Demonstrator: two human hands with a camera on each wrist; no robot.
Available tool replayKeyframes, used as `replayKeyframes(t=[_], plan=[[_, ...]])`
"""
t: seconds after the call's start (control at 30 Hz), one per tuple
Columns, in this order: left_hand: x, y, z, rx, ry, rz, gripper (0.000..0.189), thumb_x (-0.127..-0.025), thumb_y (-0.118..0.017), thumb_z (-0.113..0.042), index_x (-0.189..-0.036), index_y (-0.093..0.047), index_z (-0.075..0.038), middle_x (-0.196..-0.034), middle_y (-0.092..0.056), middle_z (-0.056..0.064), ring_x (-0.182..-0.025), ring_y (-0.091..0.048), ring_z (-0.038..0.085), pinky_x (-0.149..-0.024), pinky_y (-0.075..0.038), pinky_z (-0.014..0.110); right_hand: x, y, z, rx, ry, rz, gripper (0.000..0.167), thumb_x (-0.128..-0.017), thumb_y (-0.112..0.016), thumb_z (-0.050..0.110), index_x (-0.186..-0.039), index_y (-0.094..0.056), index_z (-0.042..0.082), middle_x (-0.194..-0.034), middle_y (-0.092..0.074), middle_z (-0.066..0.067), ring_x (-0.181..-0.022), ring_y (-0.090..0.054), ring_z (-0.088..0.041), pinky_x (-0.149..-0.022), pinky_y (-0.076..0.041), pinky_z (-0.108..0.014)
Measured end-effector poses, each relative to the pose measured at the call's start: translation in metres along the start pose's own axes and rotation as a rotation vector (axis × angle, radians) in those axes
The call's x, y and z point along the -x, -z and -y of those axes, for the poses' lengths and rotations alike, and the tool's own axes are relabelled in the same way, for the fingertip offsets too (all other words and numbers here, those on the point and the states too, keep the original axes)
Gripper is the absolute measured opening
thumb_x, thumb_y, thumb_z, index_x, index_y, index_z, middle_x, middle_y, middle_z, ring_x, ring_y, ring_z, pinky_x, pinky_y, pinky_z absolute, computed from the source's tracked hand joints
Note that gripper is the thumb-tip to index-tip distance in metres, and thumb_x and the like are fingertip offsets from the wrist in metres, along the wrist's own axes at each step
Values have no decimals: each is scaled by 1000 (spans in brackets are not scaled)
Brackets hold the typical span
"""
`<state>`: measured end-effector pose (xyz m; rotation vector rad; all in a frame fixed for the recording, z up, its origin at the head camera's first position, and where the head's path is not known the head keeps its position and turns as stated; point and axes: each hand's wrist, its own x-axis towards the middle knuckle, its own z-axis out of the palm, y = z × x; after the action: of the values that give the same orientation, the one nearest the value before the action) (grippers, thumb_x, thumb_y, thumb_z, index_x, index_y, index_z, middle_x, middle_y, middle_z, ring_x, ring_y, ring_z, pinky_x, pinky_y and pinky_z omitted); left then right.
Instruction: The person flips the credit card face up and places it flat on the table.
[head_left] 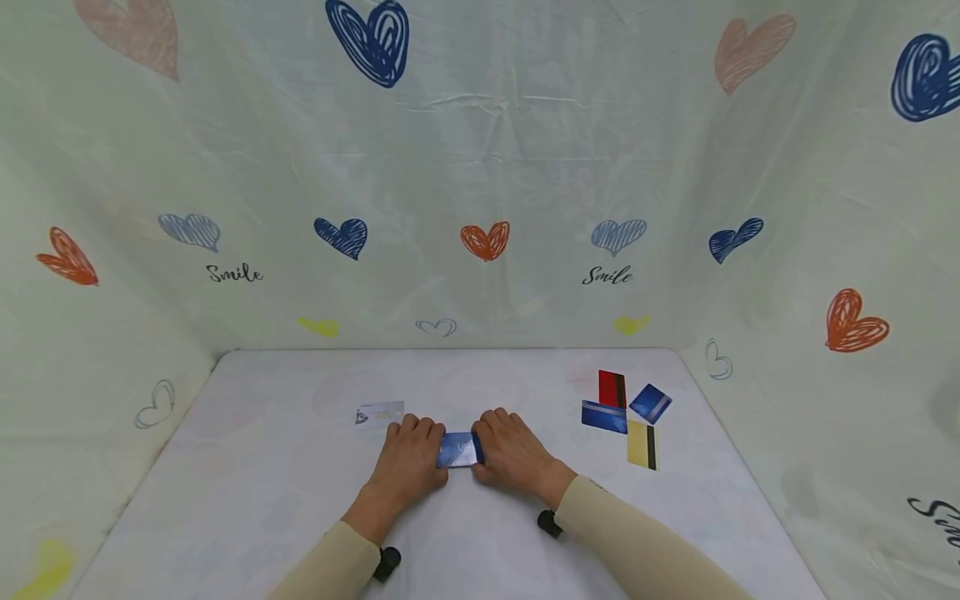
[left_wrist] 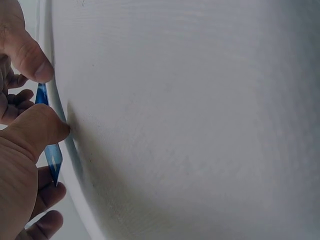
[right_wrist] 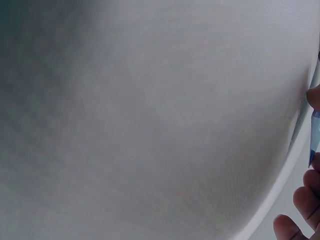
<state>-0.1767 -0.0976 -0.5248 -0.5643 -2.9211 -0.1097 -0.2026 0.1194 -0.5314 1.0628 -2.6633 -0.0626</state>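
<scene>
A blue bank card (head_left: 457,450) with pale lettering lies level between both hands, just above the white table. My left hand (head_left: 408,458) pinches its left end, thumb at the near edge and fingers at the far edge. At the other end, my right hand (head_left: 517,452) pinches it the same way, beside a darker blue strip. In the left wrist view the blue card (left_wrist: 53,156) appears nearly edge-on behind the left thumb (left_wrist: 42,125). Only a sliver of the card (right_wrist: 314,132) shows in the right wrist view, by the right fingertips (right_wrist: 307,200).
To the right lie a red card (head_left: 611,388), a blue card (head_left: 603,417), a tilted blue card (head_left: 651,403) and a gold card (head_left: 641,444). A pale silver card (head_left: 380,413) lies beyond the left hand. Heart-printed cloth (head_left: 420,292) surrounds the table (head_left: 247,467).
</scene>
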Motion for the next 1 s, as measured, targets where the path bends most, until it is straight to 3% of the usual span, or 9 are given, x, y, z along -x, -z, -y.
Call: replayKeyframes(t=[0.8, 1.0], plan=[[1, 2, 0, -4, 0, 41, 63, -80, -88, -41, -129, -66, -7, -122, -68, 8, -111, -54, 29, -92, -46, 49, 0, 1, 2, -35, -27, 77, 53, -93, -74, 48, -127, -64, 9, -115, -63, -2, -104, -54, -17, -85, -50, -31], [3, 0, 0, 1, -3, 21, 64, -81, -86, -40, -130, -66, -5, -123, -69, 9, -112, -56, 30, -90, -46, 49, 0, 3, 1, -43, -37, 99, 54, -94, -73, 48, -129, -64, 8, -117, -63, -3, -104, -55, -17, -86, -50, -31]])
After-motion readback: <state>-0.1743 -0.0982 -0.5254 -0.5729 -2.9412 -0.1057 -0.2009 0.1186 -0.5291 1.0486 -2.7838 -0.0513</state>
